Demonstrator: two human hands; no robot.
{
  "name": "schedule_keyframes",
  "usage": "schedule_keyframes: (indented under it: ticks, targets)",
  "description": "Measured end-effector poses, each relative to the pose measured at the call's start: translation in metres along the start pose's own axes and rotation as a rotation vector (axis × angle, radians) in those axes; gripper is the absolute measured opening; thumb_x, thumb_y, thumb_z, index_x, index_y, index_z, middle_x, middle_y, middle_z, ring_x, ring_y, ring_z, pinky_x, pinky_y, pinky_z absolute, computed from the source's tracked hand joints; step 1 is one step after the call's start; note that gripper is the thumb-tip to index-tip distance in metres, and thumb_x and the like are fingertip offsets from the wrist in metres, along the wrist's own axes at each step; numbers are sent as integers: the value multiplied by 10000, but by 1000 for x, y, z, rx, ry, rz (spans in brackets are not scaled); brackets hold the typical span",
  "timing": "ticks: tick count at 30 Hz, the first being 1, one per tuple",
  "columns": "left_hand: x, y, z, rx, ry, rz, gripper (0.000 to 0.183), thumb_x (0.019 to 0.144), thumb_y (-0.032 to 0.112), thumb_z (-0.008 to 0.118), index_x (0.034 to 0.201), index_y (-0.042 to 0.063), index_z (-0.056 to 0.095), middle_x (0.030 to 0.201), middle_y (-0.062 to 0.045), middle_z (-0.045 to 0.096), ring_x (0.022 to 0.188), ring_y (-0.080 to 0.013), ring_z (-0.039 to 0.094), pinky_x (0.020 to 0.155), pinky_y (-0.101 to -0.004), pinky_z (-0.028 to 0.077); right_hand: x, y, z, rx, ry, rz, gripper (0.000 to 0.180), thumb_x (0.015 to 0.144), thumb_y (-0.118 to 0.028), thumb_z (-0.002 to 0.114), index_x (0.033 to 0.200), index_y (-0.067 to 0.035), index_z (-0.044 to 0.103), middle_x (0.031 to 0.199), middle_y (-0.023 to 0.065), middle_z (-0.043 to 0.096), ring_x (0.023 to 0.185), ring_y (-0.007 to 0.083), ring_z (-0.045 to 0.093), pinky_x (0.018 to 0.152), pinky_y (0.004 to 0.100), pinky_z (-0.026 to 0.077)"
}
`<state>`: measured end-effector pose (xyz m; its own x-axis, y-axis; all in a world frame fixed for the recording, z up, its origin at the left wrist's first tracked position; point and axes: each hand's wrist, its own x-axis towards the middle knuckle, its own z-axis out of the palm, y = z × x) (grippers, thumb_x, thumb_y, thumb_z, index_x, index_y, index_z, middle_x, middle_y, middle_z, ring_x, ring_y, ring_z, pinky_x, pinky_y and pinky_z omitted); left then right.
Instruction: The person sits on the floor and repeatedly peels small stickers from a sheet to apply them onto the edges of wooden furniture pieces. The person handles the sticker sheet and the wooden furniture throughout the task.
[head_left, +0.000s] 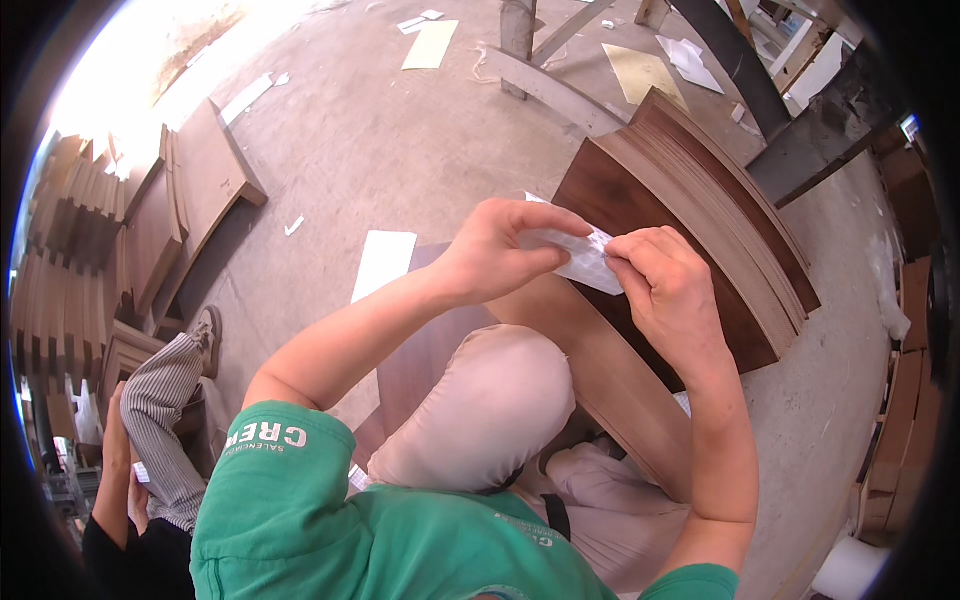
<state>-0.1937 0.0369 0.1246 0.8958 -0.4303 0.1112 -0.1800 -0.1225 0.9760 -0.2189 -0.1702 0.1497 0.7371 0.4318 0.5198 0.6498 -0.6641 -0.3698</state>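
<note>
Above my bent knee, both hands are on a small white sheet (589, 264) covered with round translucent spots, which look like stickers. My left hand (491, 255) holds its left part between thumb and forefinger. At its right end, my right hand (660, 274) pinches the edge with the fingertips, hiding that corner. Beneath my forearms lies a brown wooden board (600, 367), leaning at a slant beside my knee. Just beyond the sheet stands a stack of dark wood-veneer panels (690, 217), their layered edges facing right.
Another person's striped trouser leg (161, 420) is at lower left, beside stacked boards (67, 300). A white paper (384, 259) lies on the concrete floor. A dark metal frame leg (817, 135) stands behind the panels. Cardboard boxes (896, 427) line the right side.
</note>
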Motion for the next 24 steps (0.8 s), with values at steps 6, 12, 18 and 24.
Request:
schedule_keyframes:
  ticks: [6, 12, 18, 24]
  targets:
    - [10, 1, 3, -157, 5, -223, 286, 761, -29, 636, 1043, 10, 664, 936, -73, 667, 780, -103, 612, 697, -238, 509, -8, 9, 16, -221, 71, -74, 183, 705, 31, 640, 877, -25, 612, 832, 87, 587, 754, 260, 571, 643, 367, 502]
    - [63, -40, 1, -257, 116, -307, 361, 733, -34, 655, 1091, -55, 612, 965, -128, 654, 784, -162, 631, 681, -281, 541, -20, 52, 32, -120, 237, -40, 130, 772, 31, 630, 890, -23, 616, 808, 60, 595, 708, 193, 568, 594, 297, 487]
    - [112, -81, -18, -268, 271, -286, 406, 751, -60, 635, 1152, -65, 568, 1032, -148, 636, 846, -203, 642, 728, -295, 561, -45, 101, 28, 1112, 213, 769, 115, 872, -36, 605, 977, 3, 630, 834, 34, 625, 709, 79, 560, 622, 203, 458]
    - [137, -147, -43, 428, 537, -16, 590, 752, 110, 712, 1270, -39, 473, 1125, -208, 596, 972, -245, 618, 783, -327, 525, -54, 140, 42, 865, 158, 922, 138, 891, -120, 563, 968, -16, 611, 755, 91, 639, 680, 183, 618, 618, 304, 500]
